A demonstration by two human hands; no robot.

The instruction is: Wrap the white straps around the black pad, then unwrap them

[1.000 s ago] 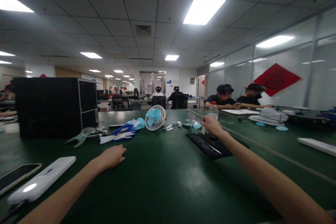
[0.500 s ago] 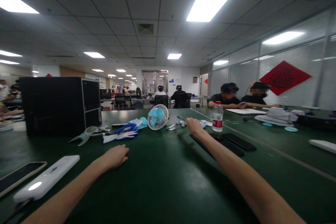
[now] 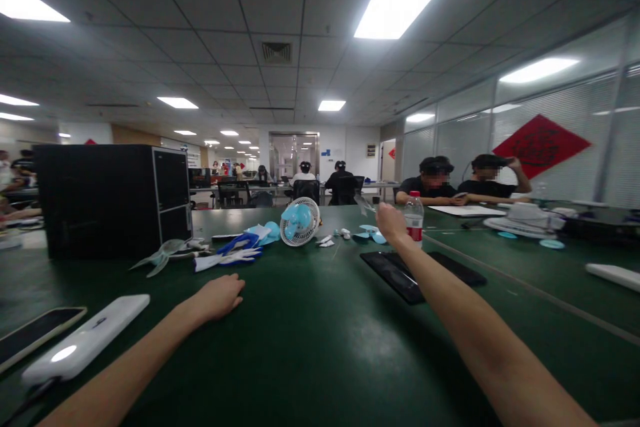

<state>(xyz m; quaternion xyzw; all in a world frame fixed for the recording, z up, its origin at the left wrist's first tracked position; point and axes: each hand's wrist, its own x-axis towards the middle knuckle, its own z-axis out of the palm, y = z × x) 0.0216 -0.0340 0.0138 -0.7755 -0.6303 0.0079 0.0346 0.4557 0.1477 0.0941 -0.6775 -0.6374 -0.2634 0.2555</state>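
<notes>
My right hand (image 3: 391,224) is raised over the table, closed on a thin greyish utensil (image 3: 365,203) with a flat tip pointing up and left; its exact kind is blurred. Just behind that hand stands a water bottle (image 3: 415,205) with a red cap, partly covered by it. Light blue fan blades (image 3: 369,233) lie left of the hand. Below the forearm are a black tablet-like slab (image 3: 393,273) and a second dark slab (image 3: 460,268). My left hand (image 3: 217,297) rests on the green table with fingers curled, near blue-and-white gloves (image 3: 233,257), and nothing shows in it.
A small white fan (image 3: 300,221) with blue blades leans mid-table. A black computer case (image 3: 100,200) stands at left, with clear goggles (image 3: 163,257) before it. A white power strip (image 3: 90,337) and a phone (image 3: 37,337) lie near left. Two people (image 3: 435,180) sit at right.
My right hand has moved right and up, lifting the thin utensil, and now overlaps the bottle. My left hand stays put. One seated person at right has raised a hand to the head.
</notes>
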